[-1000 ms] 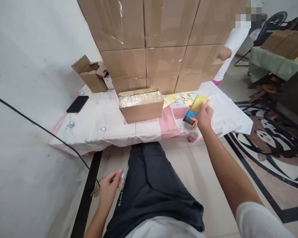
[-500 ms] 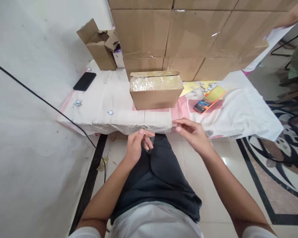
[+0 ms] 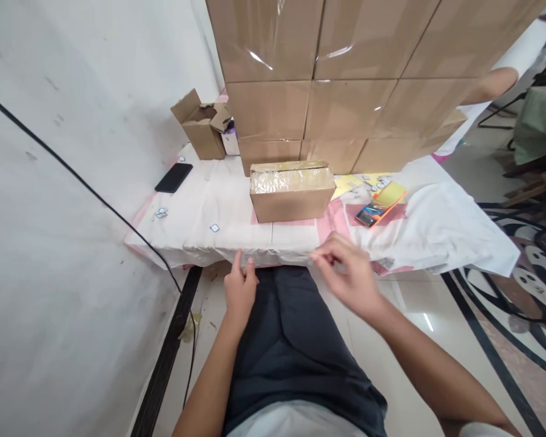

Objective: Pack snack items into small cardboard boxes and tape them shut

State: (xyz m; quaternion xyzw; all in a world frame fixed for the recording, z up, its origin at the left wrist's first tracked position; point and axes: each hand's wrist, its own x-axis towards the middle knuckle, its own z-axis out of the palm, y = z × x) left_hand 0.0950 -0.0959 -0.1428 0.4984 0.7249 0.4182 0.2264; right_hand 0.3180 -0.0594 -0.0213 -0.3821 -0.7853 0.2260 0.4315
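My left hand (image 3: pixel 240 290) is low in front of the table edge, above my dark trousers. Its index finger points forward, the thumb stands a little apart, and no object shows in it. Off to the right, my right hand (image 3: pixel 348 273) has thumb and fingertips pinched together; whatever they hold, if anything, is too small to make out. Beyond both hands a small cardboard box (image 3: pixel 293 205) rests on the table, shiny clear tape across its top. Neither hand touches this box.
Taped cartons (image 3: pixel 268 109) are stacked behind the box. A black phone (image 3: pixel 174 178), an opened carton (image 3: pixel 204 136), small paper tags (image 3: pixel 214 228) and an orange-blue packet (image 3: pixel 381 204) lie on the white cloth (image 3: pixel 191 212). Another person's arm (image 3: pixel 491 85) shows behind the stack.
Clear film seen at my left hand is out of sight now, and that hand's index finger has straightened. My right hand's fingertips have come together. The view has tilted up.
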